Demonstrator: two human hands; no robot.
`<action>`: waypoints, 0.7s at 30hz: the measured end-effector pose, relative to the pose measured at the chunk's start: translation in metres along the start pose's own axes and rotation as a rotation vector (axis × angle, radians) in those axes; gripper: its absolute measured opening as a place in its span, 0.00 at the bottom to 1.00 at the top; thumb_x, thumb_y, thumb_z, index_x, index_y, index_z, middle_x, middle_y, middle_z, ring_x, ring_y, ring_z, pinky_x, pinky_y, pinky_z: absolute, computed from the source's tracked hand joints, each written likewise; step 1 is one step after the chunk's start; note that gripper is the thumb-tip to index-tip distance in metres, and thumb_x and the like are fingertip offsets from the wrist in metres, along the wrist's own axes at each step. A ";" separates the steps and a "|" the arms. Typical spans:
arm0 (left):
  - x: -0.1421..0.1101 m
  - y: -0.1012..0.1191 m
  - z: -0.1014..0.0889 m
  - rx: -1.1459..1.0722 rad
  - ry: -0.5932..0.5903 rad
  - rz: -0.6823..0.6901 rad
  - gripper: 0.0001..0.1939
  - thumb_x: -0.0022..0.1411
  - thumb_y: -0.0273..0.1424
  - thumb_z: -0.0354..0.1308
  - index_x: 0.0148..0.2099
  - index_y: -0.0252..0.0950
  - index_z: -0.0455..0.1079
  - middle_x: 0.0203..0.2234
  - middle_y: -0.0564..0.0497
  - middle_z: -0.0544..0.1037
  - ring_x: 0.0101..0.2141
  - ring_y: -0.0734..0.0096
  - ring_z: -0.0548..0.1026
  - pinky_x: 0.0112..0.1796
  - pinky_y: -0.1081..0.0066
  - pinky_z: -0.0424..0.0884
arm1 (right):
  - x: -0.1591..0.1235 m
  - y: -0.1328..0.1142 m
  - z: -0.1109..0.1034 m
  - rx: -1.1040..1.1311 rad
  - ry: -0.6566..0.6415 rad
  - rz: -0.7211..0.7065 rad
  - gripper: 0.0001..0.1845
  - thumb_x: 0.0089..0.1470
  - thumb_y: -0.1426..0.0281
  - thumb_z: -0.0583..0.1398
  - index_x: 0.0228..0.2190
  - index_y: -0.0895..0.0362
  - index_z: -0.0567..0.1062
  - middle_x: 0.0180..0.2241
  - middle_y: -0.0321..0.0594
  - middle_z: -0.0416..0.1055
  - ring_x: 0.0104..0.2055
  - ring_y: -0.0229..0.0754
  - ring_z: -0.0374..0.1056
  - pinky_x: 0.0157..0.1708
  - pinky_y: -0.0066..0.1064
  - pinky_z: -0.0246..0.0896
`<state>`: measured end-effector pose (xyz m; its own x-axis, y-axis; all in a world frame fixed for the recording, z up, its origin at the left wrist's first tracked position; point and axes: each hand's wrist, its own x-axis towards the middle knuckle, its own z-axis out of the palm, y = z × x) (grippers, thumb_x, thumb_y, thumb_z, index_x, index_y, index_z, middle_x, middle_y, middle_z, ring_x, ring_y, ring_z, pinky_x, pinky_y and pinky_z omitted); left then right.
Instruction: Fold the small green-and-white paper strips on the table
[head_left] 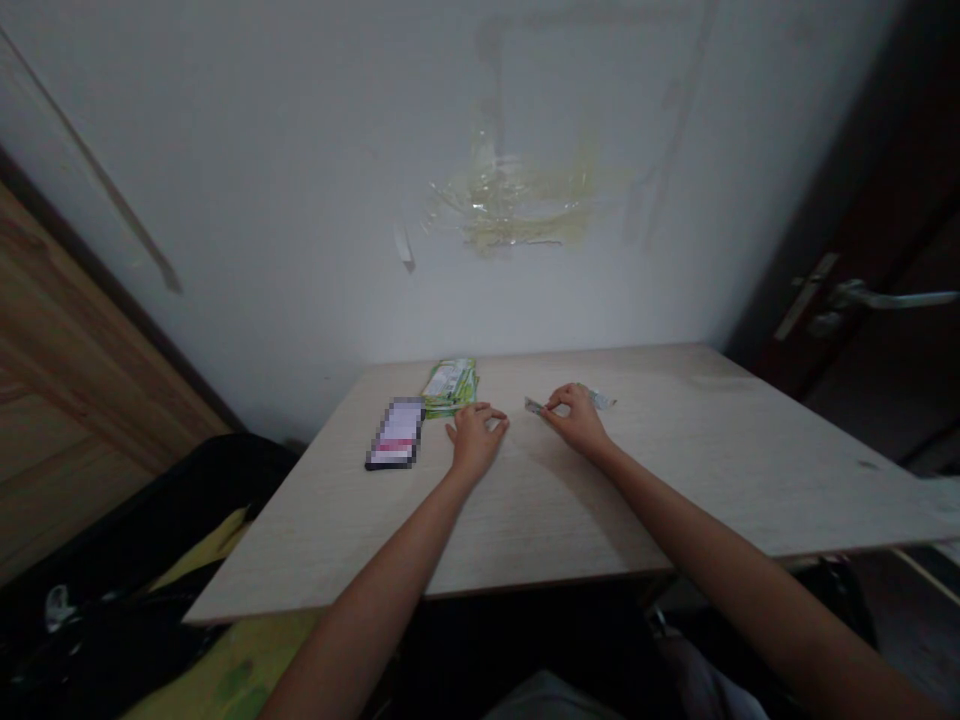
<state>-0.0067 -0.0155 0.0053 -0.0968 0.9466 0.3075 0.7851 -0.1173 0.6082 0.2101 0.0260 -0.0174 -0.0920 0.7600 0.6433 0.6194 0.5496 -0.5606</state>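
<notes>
My right hand (pixel 576 416) is over the middle of the table, thumb and fingers pinched on a thin, pale, shiny strip (pixel 533 405). A pale greenish piece (pixel 602 400) shows on the far side of that hand; I cannot tell whether it belongs to the same strip. My left hand (pixel 475 436) rests low over the table, fingers loosely bent and apart from the thumb, with nothing visible between them. Just beyond it lies a stack of green-and-white printed packets (pixel 450 388). A phone (pixel 396 434) with a blurred, lit screen lies left of my left hand.
The pale wooden table (pixel 675 480) meets a white wall (pixel 300 200) that carries peeling clear tape (pixel 517 205). To the right is a dark door with a metal handle (pixel 900 298). A black bag-like item (pixel 210 490) and yellow cloth (pixel 247 660) are at the lower left.
</notes>
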 end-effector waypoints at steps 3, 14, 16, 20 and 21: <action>0.001 -0.001 0.000 0.011 0.005 -0.002 0.06 0.62 0.36 0.62 0.41 0.45 0.79 0.54 0.48 0.75 0.58 0.55 0.66 0.59 0.49 0.57 | 0.000 -0.001 -0.003 -0.046 -0.042 -0.029 0.04 0.50 0.70 0.67 0.27 0.55 0.77 0.38 0.44 0.74 0.46 0.49 0.67 0.50 0.41 0.59; -0.002 -0.004 0.004 0.097 -0.031 0.040 0.09 0.62 0.36 0.61 0.43 0.46 0.80 0.53 0.47 0.74 0.58 0.53 0.66 0.59 0.48 0.57 | 0.001 0.000 0.001 -0.049 -0.361 -0.024 0.09 0.54 0.67 0.64 0.36 0.55 0.83 0.40 0.45 0.80 0.44 0.48 0.73 0.52 0.41 0.61; -0.003 -0.005 0.006 0.110 -0.050 0.070 0.11 0.62 0.36 0.61 0.47 0.49 0.79 0.53 0.48 0.73 0.58 0.53 0.64 0.61 0.47 0.54 | 0.002 0.000 0.001 -0.081 -0.365 -0.060 0.10 0.57 0.68 0.62 0.37 0.56 0.83 0.40 0.46 0.80 0.45 0.48 0.73 0.52 0.40 0.61; -0.005 -0.007 0.010 0.156 -0.104 0.128 0.15 0.64 0.40 0.59 0.53 0.56 0.76 0.56 0.47 0.71 0.60 0.53 0.62 0.61 0.44 0.52 | 0.001 0.001 0.003 -0.136 -0.385 -0.108 0.14 0.57 0.75 0.60 0.41 0.56 0.83 0.43 0.46 0.80 0.49 0.48 0.71 0.55 0.39 0.58; -0.006 -0.007 0.010 0.171 -0.111 0.133 0.16 0.64 0.40 0.58 0.53 0.57 0.76 0.57 0.47 0.70 0.60 0.53 0.62 0.61 0.43 0.52 | 0.000 0.001 0.004 -0.147 -0.390 -0.112 0.15 0.57 0.76 0.59 0.42 0.55 0.83 0.43 0.45 0.80 0.49 0.47 0.70 0.55 0.38 0.58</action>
<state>-0.0053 -0.0171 -0.0082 0.0749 0.9547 0.2881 0.8795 -0.1993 0.4321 0.2078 0.0281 -0.0199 -0.4353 0.7884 0.4347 0.6905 0.6022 -0.4007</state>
